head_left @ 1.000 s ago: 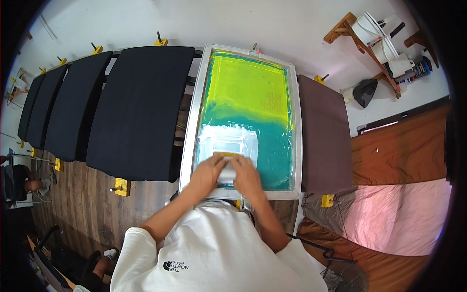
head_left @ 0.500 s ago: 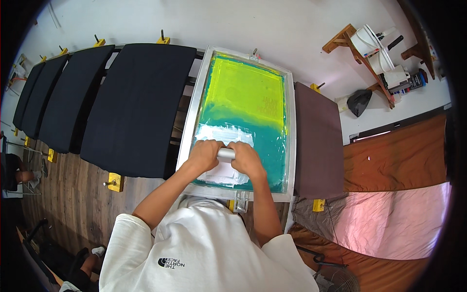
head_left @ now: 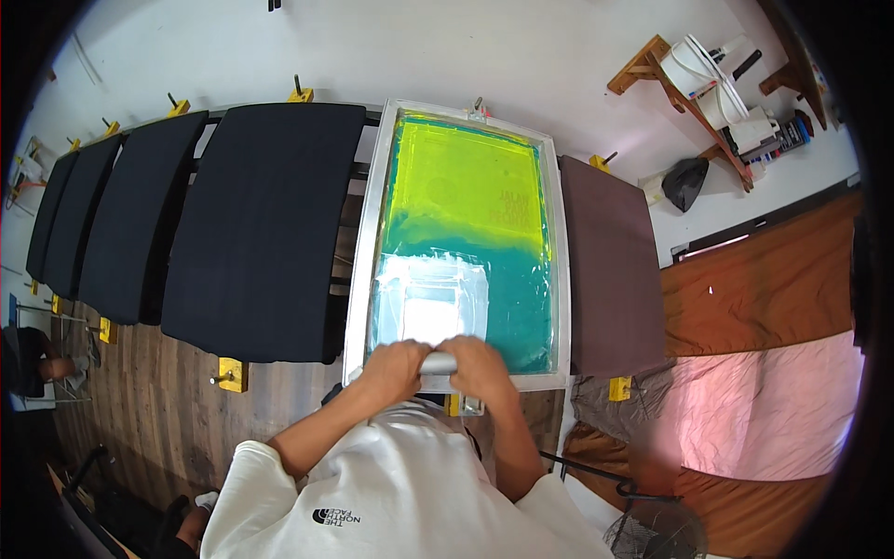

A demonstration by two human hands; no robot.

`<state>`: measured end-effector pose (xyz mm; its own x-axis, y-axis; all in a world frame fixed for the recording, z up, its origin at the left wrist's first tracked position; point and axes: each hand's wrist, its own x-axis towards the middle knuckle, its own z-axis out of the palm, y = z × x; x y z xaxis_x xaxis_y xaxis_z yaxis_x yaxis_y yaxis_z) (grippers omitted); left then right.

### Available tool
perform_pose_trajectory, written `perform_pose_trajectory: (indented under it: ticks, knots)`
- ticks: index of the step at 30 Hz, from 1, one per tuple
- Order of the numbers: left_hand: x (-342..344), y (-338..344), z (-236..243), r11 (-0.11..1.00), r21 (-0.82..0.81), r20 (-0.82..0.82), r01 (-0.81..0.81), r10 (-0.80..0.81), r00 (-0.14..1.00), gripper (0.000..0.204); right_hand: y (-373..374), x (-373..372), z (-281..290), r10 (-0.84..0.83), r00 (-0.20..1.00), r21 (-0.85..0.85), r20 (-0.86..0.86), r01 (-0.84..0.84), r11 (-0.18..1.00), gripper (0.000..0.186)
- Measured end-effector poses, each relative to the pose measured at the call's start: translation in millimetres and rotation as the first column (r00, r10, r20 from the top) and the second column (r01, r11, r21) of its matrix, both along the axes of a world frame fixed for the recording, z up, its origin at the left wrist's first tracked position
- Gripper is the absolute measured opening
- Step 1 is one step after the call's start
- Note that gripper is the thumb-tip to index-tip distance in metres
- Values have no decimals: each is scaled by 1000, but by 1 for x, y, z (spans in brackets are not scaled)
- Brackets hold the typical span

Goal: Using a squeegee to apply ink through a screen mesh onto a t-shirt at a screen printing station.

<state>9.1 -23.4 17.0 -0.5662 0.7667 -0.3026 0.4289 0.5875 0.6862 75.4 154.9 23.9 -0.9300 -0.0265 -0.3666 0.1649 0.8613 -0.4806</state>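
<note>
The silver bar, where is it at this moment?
In the head view, the silver bar is at the lower end of the screen frame, slightly left of its middle, gripped by left hand and right hand.

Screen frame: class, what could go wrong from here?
The left hand and right hand hold the silver bar at the near end of the frame, close to the white shirt: if the white coating is wet, it might stain the shirt. Either hand could also bump the frame.

Smooth metal frame (head_left: 372,233), matt cloth-covered boards (head_left: 261,219)
</note>
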Motion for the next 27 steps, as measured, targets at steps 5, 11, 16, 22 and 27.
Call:
perform_pose_trajectory:
  ticks: [5,11,16,22,27]
  knots:
    - [-72,34,-21,997,30,-164,-71,75,984,35,31,-78,-11,58,989,95,-136,-45,994,30]
    - [-115,54,-32,996,-76,-179,-52,38,983,35,40,-123,-23,71,995,108,-70,-64,992,30]
    - [-117,56,-42,991,-133,-288,-7,-32,957,31,34,-121,-26,17,999,177,-29,-11,984,32]
    - [-83,47,-51,999,-15,-453,-32,21,891,41,24,-92,-27,-99,995,182,-30,103,978,28]
    - [-52,36,-52,989,-5,-440,-147,130,889,42,8,-61,-25,-99,993,191,-60,109,976,27]
